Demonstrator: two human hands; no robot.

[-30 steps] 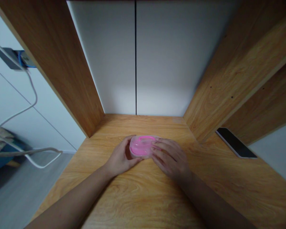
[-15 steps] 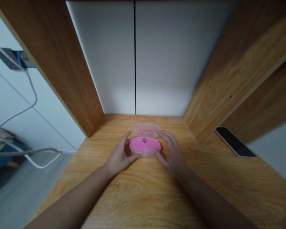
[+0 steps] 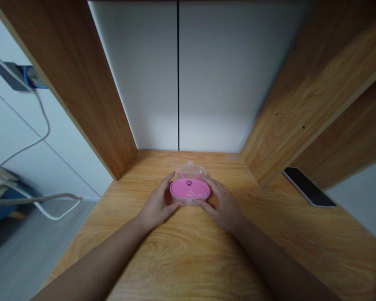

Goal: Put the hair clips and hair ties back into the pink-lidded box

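Observation:
A small oval pink box [image 3: 189, 190] sits on the wooden desk [image 3: 188, 251], its clear lid [image 3: 190, 170] swung up and back behind it. Small rings or loops lie on the pink inside. My left hand [image 3: 158, 205] cups the box's left side, thumb at the near edge and fingers at the far edge. My right hand [image 3: 223, 203] cups the right side the same way. Both hands grip the box between them.
A dark phone [image 3: 308, 186] lies flat on the desk at the right, under a slanted wooden shelf. Wooden side panels [image 3: 81, 83] wall the nook, with a white back panel [image 3: 178, 75] behind. White cables [image 3: 34, 142] hang at the left beyond the desk edge.
The lid was closed under my right hand a second ago; it has since swung open and back. My right hand came off the top and settled against the box's right side.

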